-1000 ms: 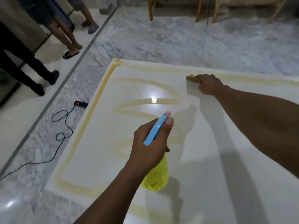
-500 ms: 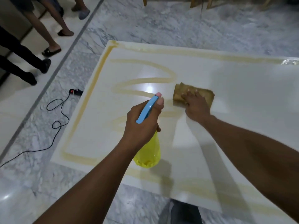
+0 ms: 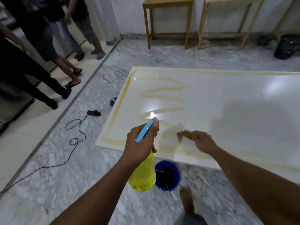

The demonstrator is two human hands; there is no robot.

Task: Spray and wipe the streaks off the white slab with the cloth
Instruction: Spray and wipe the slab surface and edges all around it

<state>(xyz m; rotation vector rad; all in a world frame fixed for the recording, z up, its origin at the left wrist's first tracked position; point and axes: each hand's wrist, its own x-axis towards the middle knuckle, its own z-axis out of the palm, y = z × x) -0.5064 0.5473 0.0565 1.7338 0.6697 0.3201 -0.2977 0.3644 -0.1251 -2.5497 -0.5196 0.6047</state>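
A large white slab (image 3: pixel 227 98) lies on the marble floor, marked with yellowish streaks (image 3: pixel 162 91) along its edges and in zigzags on its left part. My left hand (image 3: pixel 140 143) grips a yellow spray bottle (image 3: pixel 143 174) by its blue trigger head, held above the slab's near-left corner. My right hand (image 3: pixel 203 143) holds a brown cloth (image 3: pixel 186 133) on the slab near its front edge; both are motion-blurred.
A blue bucket (image 3: pixel 176 172) of dark liquid stands on the floor just before the slab, beside my bare foot (image 3: pixel 186 200). A black cable with a power strip (image 3: pixel 93 113) lies at left. Several people stand at far left. Wooden tables (image 3: pixel 168 21) stand at the back.
My right hand has dragged the cloth back across the slab from its far edge to its near edge. The view has pulled back, revealing the bucket. My left hand keeps holding the bottle.
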